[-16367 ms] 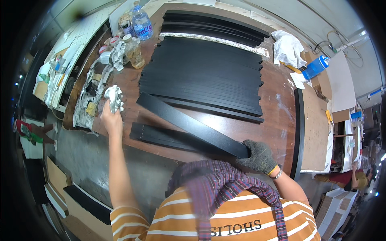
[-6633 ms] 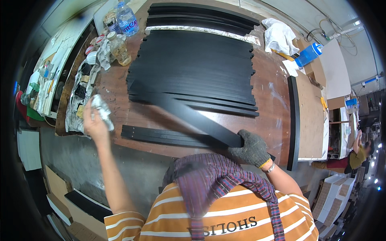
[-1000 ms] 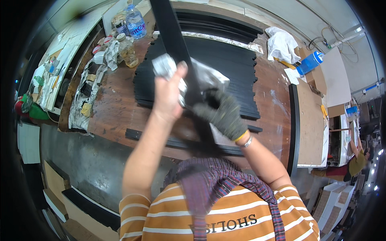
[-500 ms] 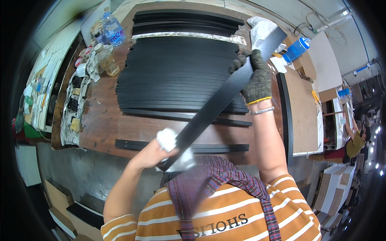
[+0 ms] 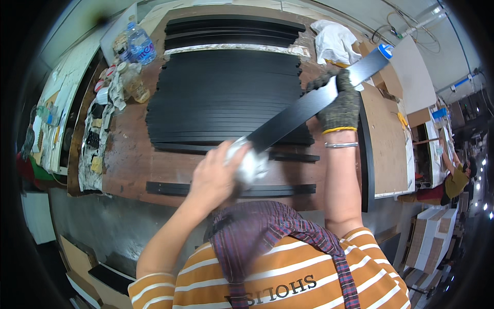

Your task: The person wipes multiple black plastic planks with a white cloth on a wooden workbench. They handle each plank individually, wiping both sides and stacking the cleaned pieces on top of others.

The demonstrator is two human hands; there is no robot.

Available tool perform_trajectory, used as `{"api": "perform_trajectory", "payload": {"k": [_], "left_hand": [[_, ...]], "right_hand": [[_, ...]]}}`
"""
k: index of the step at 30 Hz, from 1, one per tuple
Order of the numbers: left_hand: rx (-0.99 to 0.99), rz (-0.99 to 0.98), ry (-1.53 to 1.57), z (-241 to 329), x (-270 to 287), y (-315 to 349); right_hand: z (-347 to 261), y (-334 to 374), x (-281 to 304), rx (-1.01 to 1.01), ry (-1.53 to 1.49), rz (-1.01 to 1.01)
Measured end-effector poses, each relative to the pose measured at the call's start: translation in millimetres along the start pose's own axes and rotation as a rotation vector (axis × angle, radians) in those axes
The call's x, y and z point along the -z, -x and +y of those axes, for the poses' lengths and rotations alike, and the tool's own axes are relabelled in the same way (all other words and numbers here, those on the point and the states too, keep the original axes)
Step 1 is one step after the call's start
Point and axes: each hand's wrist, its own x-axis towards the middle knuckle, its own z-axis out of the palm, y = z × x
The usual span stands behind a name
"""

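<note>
A long flat black strip (image 5: 293,114) slants across the table in front of me, its far end up at the right. My right hand (image 5: 338,100), in a dark knitted glove with a yellow cuff edge, is closed around its upper part. Bare, my left hand (image 5: 215,172) presses a white cloth (image 5: 250,162) around the strip's lower end; the cloth is smeared by motion. Beneath the strip lies a wide row of black strips (image 5: 221,98), side by side. Another black strip (image 5: 170,188) rests along the table's near edge.
More black strips (image 5: 231,26) are stacked at the back of the brown table (image 5: 123,154). Bottles, among them a clear plastic bottle (image 5: 140,44), stand at the left. A white cloth bundle (image 5: 333,41) lies at the far right. Another person (image 5: 455,177) is at the right edge.
My left hand and the cloth have moved up and forward along the strip. My right hand has shifted slightly right with the strip, whose far end now reaches further right.
</note>
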Motion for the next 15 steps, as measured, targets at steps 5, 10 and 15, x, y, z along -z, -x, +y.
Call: {"api": "perform_trajectory", "payload": {"k": [5,10,15], "left_hand": [[-0.089,0.194,0.178,-20,-32,41],[0.062,0.179,0.316,21,-61,34],[0.127,0.157,0.354,-6,-52,90]], "right_hand": [[-4,10,-12,0.131,0.172,0.163],[64,30,-21,-0.055,0.292,-0.191],[38,18,-28,-0.04,0.463,-0.192]]}}
